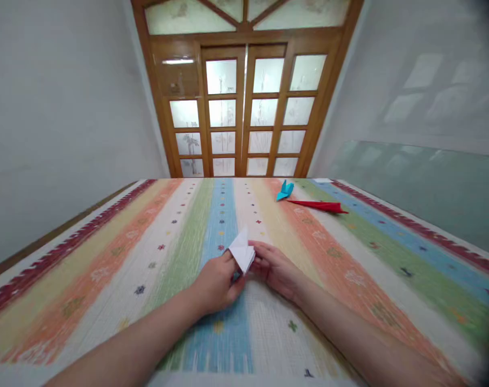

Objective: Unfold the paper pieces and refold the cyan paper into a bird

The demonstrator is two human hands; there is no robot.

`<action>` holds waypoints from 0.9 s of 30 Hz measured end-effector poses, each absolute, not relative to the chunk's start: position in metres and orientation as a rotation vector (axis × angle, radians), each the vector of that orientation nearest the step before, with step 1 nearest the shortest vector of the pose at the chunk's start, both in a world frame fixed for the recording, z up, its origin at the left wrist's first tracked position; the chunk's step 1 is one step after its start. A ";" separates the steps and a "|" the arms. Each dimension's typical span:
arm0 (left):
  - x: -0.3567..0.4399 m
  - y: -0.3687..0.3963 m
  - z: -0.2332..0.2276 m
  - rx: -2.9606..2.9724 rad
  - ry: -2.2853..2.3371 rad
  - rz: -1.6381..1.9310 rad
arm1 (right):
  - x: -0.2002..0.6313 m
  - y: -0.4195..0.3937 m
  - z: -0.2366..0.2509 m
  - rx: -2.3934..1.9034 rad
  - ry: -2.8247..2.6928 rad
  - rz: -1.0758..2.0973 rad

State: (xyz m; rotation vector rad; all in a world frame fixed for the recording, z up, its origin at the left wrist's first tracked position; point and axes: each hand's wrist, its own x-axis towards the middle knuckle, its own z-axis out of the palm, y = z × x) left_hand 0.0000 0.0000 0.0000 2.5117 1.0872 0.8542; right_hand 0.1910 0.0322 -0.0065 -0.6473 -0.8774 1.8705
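Right now both hands pinch a folded white paper (242, 252) over the striped cloth (107, 279): left hand (217, 284) from below, right hand (277, 270) beside it. Likely mid-fold; next calls for pressing a crease flat.

Wooden glazed door (244, 107), grey walls (58, 118)

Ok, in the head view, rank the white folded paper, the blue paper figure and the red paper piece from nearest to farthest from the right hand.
1. white folded paper: pinched at the right hand, just to its left.
2. blue paper figure: farther up the cloth.
3. red paper piece: beside the blue, rightward; these two are too close to call.
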 end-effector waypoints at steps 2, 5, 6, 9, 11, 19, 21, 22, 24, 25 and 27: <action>0.000 -0.001 0.000 2.524 1.088 0.827 | 0.191 0.032 -0.007 -0.653 -0.890 1.869; 0.000 -0.003 0.003 2.489 1.047 0.812 | 0.191 0.032 -0.006 -0.661 -0.895 1.873; -0.001 -0.004 0.005 2.464 1.019 0.814 | 0.191 0.032 -0.006 -0.662 -0.892 1.876; -0.002 -0.003 0.010 2.384 0.830 0.892 | 0.192 0.033 -0.004 -0.668 -0.867 1.870; -0.002 0.000 0.010 2.256 0.741 0.987 | 0.192 0.034 -0.004 -0.690 -0.839 1.846; 0.005 0.013 -0.005 1.398 0.977 1.094 | 0.193 0.035 -0.008 -0.687 -0.914 1.739; 0.006 0.016 -0.005 1.336 1.027 1.099 | 0.193 0.036 -0.010 -0.677 -0.948 1.717; 0.006 0.017 -0.006 1.309 1.034 1.098 | 0.192 0.036 -0.011 -0.678 -0.961 1.706; 0.006 0.018 -0.006 1.237 1.036 1.095 | 0.191 0.036 -0.012 -0.689 -0.982 1.683; 0.007 0.019 -0.007 1.200 1.034 1.092 | 0.190 0.036 -0.012 -0.695 -0.991 1.671; 0.007 0.019 -0.008 1.147 1.035 1.089 | 0.190 0.036 -0.013 -0.712 -1.013 1.651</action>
